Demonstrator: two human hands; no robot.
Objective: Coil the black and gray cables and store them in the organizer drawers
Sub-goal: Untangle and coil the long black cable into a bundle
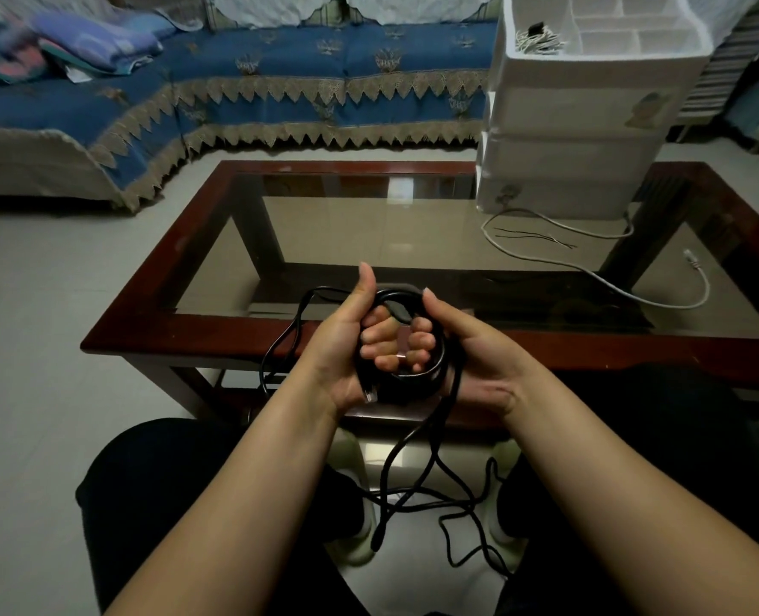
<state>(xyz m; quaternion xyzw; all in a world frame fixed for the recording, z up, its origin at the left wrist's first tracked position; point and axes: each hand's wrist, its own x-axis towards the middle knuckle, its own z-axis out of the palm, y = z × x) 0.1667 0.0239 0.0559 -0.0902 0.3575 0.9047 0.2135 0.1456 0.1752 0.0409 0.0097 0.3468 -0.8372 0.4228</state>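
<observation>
Head view: both hands, left (340, 349) and right (480, 349), apparently grip the black cable (431, 375) coil.

Organizer (591, 140) on table (182, 340) far right; gray cable (609, 284) before it.

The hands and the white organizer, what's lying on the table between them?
In the head view, between the hands and the white organizer, a gray cable snakes loose across the glass table, beside thin dark wires.
</observation>
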